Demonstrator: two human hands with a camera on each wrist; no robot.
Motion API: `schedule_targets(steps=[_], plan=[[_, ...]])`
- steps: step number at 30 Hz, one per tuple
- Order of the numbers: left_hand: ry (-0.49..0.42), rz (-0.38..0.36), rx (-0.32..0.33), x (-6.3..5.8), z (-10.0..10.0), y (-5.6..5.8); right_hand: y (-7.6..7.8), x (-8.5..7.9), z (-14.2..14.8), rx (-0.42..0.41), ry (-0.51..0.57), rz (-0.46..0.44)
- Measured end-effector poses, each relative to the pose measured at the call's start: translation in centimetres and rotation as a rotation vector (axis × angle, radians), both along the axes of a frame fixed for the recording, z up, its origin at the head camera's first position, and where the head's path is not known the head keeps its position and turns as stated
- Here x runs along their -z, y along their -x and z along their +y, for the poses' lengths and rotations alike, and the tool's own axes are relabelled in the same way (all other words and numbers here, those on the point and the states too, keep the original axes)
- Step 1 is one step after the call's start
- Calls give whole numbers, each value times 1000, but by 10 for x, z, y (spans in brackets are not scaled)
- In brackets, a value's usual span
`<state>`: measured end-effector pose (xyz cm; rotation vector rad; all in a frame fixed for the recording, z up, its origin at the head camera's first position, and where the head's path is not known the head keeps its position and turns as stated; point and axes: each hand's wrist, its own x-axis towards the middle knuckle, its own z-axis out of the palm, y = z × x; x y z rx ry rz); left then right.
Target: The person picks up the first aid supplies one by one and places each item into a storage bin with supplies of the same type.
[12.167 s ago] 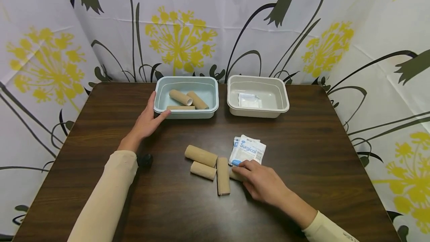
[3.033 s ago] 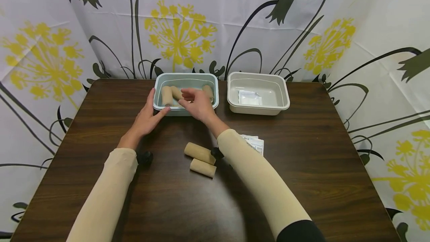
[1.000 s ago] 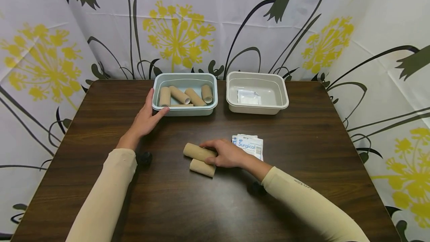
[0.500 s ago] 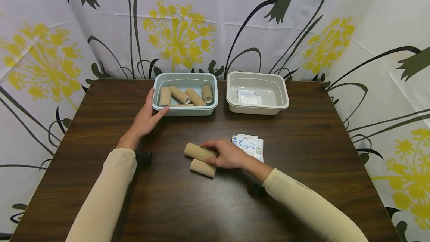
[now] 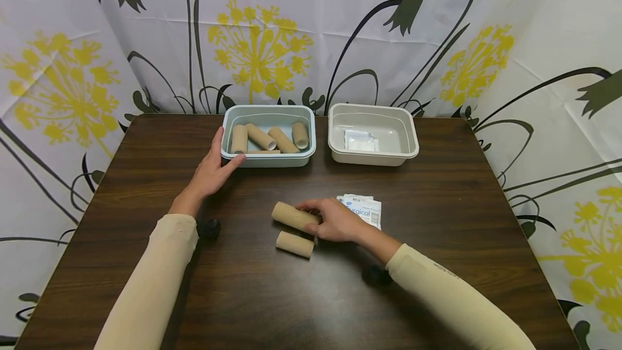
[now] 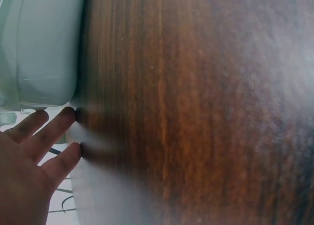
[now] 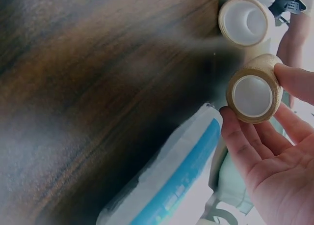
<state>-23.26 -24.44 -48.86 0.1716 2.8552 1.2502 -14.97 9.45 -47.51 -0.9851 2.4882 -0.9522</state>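
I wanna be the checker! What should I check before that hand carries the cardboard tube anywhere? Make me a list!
1. Grip: ok. The right hand pinches the held tube between thumb and fingers.
2. Held tube apart from the other loose tube: ok. A gap shows between them.
3. Blue bin steadied: cannot tell. The left hand touches its end, but how firmly doesn't show.
4. Room in the blue bin: ok. The five visible tubes don't fill it.
5. Right hand off the white packets: cannot tell. They overlap in the head view.
6. Table free of loose tubes: not ok. One lies there.
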Motion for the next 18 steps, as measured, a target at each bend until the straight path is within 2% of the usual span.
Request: schedule_targets(steps=[11, 18], plan=[[1, 3, 0, 1, 0, 0, 1, -11, 7, 33, 35, -17], [0, 10, 4, 0, 1, -1, 9, -22, 5, 42, 94, -22]])
